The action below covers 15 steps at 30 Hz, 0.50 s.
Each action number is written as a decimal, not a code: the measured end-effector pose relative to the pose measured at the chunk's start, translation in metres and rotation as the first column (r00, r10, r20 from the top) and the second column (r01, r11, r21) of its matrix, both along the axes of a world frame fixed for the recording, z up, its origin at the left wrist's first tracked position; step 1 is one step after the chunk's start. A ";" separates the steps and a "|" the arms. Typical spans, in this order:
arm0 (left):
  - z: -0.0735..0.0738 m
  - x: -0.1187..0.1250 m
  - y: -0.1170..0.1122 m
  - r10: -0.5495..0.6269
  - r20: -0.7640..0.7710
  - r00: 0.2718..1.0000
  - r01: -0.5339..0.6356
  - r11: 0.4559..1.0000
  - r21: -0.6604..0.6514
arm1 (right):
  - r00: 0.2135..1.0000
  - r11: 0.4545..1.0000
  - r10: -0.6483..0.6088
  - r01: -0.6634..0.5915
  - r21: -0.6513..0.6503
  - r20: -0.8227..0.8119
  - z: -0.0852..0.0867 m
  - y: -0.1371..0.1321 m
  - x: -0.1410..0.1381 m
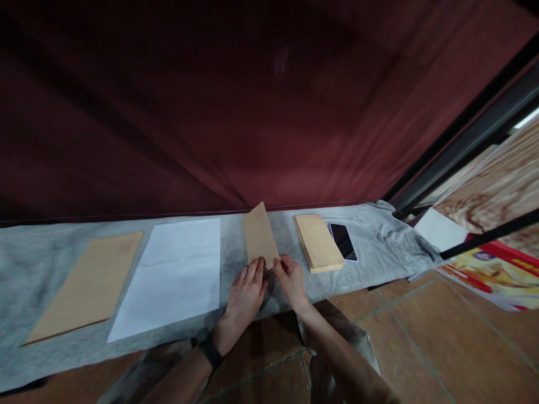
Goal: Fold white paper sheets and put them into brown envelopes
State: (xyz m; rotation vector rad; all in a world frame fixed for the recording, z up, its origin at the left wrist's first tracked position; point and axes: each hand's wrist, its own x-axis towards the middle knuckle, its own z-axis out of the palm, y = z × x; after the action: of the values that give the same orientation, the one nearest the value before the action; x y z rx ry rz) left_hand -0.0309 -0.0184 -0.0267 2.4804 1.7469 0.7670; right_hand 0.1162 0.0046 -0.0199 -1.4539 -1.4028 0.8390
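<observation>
In the head view a brown paper envelope point(260, 235) lies in front of me, its far end slightly raised off the grey cloth. My left hand point(248, 286) rests over its near left part, fingers together and pressing down on it. At the near right corner my right hand point(290, 276) pinches the envelope's edge between thumb and fingers. The near edge is partly hidden by both hands. Just right of it sits a stack of similar brown envelopes point(320, 241). A sheet of white paper point(177, 269) lies to the left of my hands.
Farther left are larger brown envelopes point(90, 280). A phone point(343, 242) lies beside the stack. Grey cloth point(379, 247) covers the narrow surface, with a dark red curtain point(269, 112) behind. A black metal frame point(463, 134) and a colourful box point(501, 269) stand at right.
</observation>
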 end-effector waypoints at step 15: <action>0.015 0.009 0.012 0.428 0.897 0.108 0.446 0.786 -0.428 | 0.743 0.877 -0.004 -0.319 0.359 0.670 0.016 -0.013 -0.003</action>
State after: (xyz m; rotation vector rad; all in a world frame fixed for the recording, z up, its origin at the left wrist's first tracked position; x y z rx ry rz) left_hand -0.0220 -0.0062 -0.0116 0.8398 1.0129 1.1655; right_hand 0.1132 -0.0085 -0.0037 -1.3011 -2.1123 0.0271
